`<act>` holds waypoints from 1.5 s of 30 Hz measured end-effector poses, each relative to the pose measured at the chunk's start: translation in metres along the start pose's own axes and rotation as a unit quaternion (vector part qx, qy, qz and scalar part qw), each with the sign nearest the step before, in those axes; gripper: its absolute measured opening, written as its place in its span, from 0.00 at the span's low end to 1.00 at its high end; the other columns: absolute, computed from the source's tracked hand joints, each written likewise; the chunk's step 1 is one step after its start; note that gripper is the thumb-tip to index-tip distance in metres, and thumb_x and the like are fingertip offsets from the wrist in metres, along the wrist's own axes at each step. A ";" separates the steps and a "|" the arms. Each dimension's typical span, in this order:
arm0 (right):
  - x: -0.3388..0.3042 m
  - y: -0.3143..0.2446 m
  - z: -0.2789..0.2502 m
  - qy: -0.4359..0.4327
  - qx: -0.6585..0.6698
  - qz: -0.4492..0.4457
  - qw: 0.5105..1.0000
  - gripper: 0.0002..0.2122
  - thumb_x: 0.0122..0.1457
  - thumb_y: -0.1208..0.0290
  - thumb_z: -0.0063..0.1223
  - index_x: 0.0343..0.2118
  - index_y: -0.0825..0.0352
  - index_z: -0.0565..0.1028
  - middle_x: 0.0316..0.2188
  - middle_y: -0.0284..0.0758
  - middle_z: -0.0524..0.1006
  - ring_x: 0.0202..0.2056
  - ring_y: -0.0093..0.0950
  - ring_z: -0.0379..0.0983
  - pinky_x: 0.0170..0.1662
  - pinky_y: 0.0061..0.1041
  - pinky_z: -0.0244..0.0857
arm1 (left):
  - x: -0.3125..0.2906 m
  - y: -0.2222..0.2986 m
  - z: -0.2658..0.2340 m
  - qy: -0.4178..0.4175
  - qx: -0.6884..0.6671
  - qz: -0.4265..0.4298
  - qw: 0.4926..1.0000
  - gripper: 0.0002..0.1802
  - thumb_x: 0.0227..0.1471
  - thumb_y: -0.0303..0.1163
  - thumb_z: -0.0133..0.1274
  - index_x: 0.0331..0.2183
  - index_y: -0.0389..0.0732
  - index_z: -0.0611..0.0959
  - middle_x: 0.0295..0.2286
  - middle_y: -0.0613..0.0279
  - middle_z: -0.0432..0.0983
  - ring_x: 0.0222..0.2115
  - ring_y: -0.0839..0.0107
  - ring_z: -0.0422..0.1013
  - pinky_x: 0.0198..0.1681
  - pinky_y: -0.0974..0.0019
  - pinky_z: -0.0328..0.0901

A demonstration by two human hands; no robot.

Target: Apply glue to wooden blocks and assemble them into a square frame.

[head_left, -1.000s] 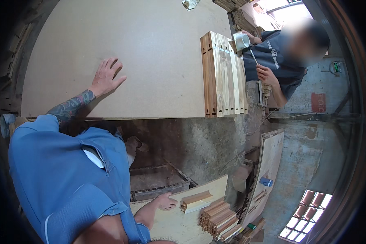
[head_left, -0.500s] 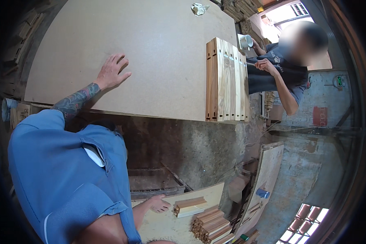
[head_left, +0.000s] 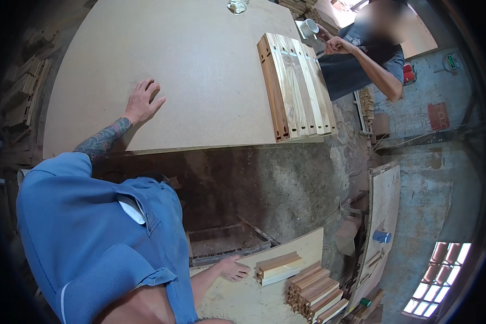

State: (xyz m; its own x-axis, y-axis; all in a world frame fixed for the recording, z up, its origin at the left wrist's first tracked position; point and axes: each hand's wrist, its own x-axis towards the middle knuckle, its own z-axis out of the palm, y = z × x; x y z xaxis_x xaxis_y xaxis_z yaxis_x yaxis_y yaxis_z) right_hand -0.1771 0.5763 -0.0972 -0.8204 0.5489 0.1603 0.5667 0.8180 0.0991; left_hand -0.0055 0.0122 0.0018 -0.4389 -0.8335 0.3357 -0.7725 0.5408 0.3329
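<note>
My left hand (head_left: 143, 101) lies flat with spread fingers on the large tan board tabletop (head_left: 200, 70), holding nothing. My right hand (head_left: 233, 268) reaches down to a low pale board (head_left: 264, 291), fingers extended and touching the end of a short wooden block (head_left: 278, 267). Beside that block lies a stack of several short wooden pieces (head_left: 314, 296). On the tabletop's right side rests a row of long wooden slats (head_left: 297, 86) laid side by side.
Another person (head_left: 362, 51) stands at the table's far right corner with hands raised near a white mug (head_left: 309, 27). A glass (head_left: 237, 5) stands at the table's far edge. A tall board (head_left: 383, 216) leans at right, with a blue cup (head_left: 382, 236).
My right hand has slid toward the short wooden block and now touches its end. The other person's hands have moved up beside the mug. My left hand stays flat on the table.
</note>
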 end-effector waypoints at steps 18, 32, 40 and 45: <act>-0.001 0.001 -0.015 0.013 0.032 0.000 0.999 0.37 0.49 0.49 0.55 0.61 0.63 0.60 0.60 0.45 0.60 0.58 0.48 0.56 0.60 0.46 0.52 | -0.001 0.006 0.002 0.009 -0.008 0.007 1.000 0.22 0.50 0.46 0.58 0.42 0.44 0.75 0.48 0.53 0.67 0.52 0.53 0.63 0.54 0.52 0.60; -0.007 0.003 -0.013 -0.009 0.009 0.001 1.000 0.39 0.48 0.52 0.56 0.63 0.63 0.59 0.62 0.46 0.59 0.60 0.46 0.56 0.61 0.45 0.52 | 0.046 0.013 0.027 -0.003 -0.055 0.019 0.998 0.23 0.50 0.48 0.58 0.41 0.42 0.76 0.51 0.44 0.64 0.54 0.48 0.59 0.57 0.49 0.56; 0.002 -0.001 -0.009 -0.021 -0.032 0.002 0.999 0.40 0.49 0.49 0.56 0.64 0.60 0.56 0.62 0.42 0.58 0.61 0.43 0.56 0.60 0.44 0.53 | 0.160 0.005 0.095 0.059 -0.072 -0.029 0.995 0.26 0.52 0.51 0.55 0.45 0.43 0.76 0.52 0.46 0.63 0.55 0.50 0.58 0.60 0.50 0.54; 0.000 -0.014 -0.011 -0.038 -0.078 0.033 0.996 0.44 0.50 0.45 0.56 0.66 0.59 0.50 0.62 0.41 0.56 0.61 0.40 0.56 0.57 0.44 0.57 | 0.193 0.008 0.106 0.073 -0.021 -0.172 0.982 0.31 0.53 0.56 0.51 0.50 0.43 0.73 0.53 0.47 0.61 0.57 0.52 0.55 0.62 0.51 0.49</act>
State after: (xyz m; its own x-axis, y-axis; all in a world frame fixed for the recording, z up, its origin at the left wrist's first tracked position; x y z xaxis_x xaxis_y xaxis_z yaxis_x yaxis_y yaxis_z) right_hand -0.1844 0.5625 -0.0874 -0.7806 0.6174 0.0975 0.6202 0.7457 0.2435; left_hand -0.1449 -0.1567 -0.0240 -0.0820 -0.9446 0.3179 -0.8424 0.2362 0.4844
